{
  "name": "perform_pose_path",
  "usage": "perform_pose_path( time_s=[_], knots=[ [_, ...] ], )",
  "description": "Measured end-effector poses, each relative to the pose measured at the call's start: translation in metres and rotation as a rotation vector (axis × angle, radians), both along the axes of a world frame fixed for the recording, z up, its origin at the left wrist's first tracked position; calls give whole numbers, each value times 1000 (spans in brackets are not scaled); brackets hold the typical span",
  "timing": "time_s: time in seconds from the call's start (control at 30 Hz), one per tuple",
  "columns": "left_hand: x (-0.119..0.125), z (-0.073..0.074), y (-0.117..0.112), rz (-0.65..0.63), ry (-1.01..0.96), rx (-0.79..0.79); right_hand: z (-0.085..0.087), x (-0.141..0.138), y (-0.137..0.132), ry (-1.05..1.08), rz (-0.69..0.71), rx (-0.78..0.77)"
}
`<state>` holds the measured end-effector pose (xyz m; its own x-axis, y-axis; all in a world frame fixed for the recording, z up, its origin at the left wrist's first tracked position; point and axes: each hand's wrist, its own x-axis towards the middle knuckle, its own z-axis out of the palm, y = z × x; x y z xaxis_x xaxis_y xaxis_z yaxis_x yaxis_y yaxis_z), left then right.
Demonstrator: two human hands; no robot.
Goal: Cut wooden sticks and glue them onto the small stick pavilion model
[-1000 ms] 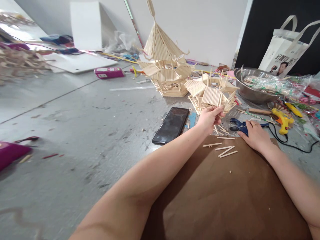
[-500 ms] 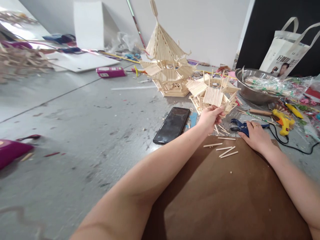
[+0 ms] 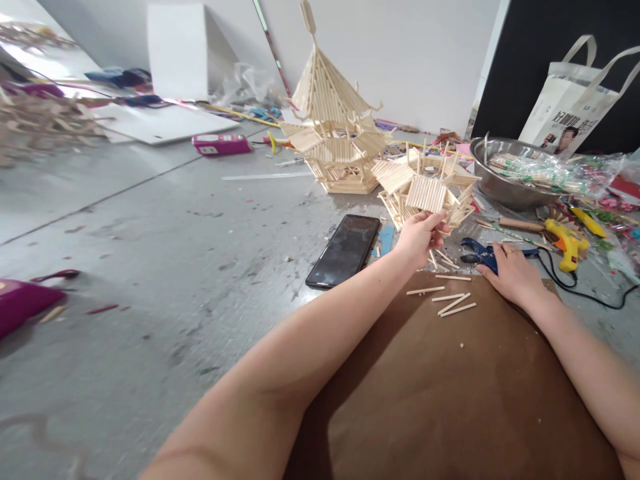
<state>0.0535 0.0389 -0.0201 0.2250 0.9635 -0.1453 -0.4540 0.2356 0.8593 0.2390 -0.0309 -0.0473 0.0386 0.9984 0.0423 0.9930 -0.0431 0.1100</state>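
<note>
my left hand (image 3: 423, 240) is pinched at the near side of the small stick model (image 3: 427, 193), between phone (image 3: 345, 250) and metal bowl (image 3: 500, 185); can't tell what it grips. right hand (image 3: 515, 272), well apart, is curled over the blue pliers (image 3: 487, 256). seems like a steadying step, next move calls for a light touch. versus a second ago, view's nudged slightly, hands haven't budged.
</note>
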Motion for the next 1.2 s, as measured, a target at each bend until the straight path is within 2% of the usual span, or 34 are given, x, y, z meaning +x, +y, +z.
perform_pose_path(
  time_s=[0.97,1.07,1.2],
  knots=[
    [2,-3,-2,33,74,79,2,0,2,-37,14,13],
    [0,-7,-4,5,120,127,5,2,2,-20,14,-10],
    [-6,-13,-8,-75,256,291,15,7,-1,-4,-46,22]
  ],
)
